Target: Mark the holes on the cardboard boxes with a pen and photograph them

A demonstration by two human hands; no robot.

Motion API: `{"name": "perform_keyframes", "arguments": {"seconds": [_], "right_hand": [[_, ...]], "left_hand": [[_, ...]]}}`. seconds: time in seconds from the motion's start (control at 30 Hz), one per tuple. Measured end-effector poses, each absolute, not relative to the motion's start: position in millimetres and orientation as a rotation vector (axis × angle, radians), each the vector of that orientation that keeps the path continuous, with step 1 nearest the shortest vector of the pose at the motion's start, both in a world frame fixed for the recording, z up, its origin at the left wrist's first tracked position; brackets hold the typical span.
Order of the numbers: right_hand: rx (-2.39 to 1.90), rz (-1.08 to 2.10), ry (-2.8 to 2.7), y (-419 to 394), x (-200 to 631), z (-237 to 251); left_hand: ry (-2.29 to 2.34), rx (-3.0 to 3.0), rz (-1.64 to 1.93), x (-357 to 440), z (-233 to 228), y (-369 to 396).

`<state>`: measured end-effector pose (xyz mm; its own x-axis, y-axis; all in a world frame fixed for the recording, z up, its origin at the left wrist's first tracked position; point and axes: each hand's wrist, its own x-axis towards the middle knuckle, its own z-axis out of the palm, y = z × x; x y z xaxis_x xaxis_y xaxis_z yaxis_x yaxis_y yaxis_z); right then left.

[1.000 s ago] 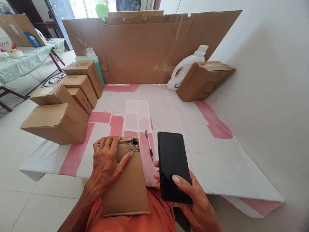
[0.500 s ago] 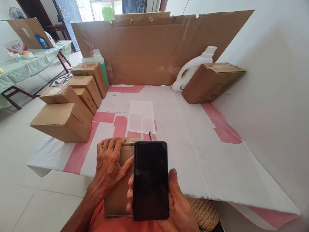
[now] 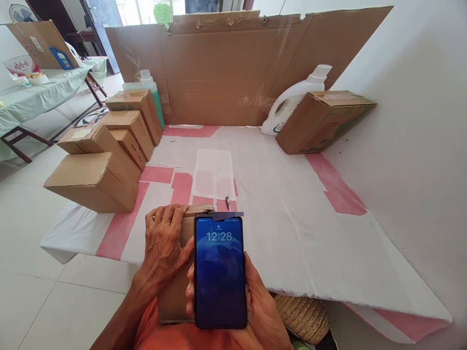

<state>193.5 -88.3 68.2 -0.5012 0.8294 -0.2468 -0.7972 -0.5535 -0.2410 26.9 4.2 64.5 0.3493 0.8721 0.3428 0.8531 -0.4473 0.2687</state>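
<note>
My right hand (image 3: 260, 301) is closed round a smartphone (image 3: 220, 277), held upright with its screen toward me. The screen is lit blue and reads 12:28. Behind the phone, a cardboard box (image 3: 175, 296) stands at the table's front edge, partly hidden by the phone and my hands. My left hand (image 3: 168, 238) grips this box, its fingers bent over the top edge and its thumb along the near face. Just beyond the phone's top lie a pen (image 3: 228, 203) and a white sheet of paper (image 3: 213, 172).
Several cardboard boxes (image 3: 97, 182) stand at the table's left, with a green bottle (image 3: 159, 109) behind. At the back right a white jug (image 3: 292, 99) stands by a tilted carton (image 3: 323, 126). A cardboard panel (image 3: 219, 73) closes the far side; a woven basket (image 3: 302, 316) sits below the front edge.
The phone's dark screen has lit up and shows the time. My right hand and the phone have shifted slightly left. My left hand stays on the box.
</note>
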Motion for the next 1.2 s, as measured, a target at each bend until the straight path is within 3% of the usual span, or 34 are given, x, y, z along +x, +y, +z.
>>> {"name": "perform_keyframes", "arguments": {"seconds": [0.23,0.43,0.53,0.8,1.2], "right_hand": [[-0.775,1.861,-0.208,-79.1,225.6,61.3],[-1.559,0.987,-0.580,-47.6,299.0,10.3],[-1.827,0.728,-0.815,-41.4,325.7,-20.3],[-2.138,0.478,-0.904,-47.7,341.5,-49.5],[-2.282,0.244,-1.059,-53.4,360.0,-72.7]], "left_hand": [[1.680,2.569,0.711,25.8,64.2,4.5],[1.670,2.590,0.748,24.9,62.7,6.8],[1.669,2.595,0.745,25.3,62.2,8.2],[1.678,2.586,0.663,29.6,60.3,16.0],[1.635,2.455,0.421,38.8,48.3,48.2]]}}
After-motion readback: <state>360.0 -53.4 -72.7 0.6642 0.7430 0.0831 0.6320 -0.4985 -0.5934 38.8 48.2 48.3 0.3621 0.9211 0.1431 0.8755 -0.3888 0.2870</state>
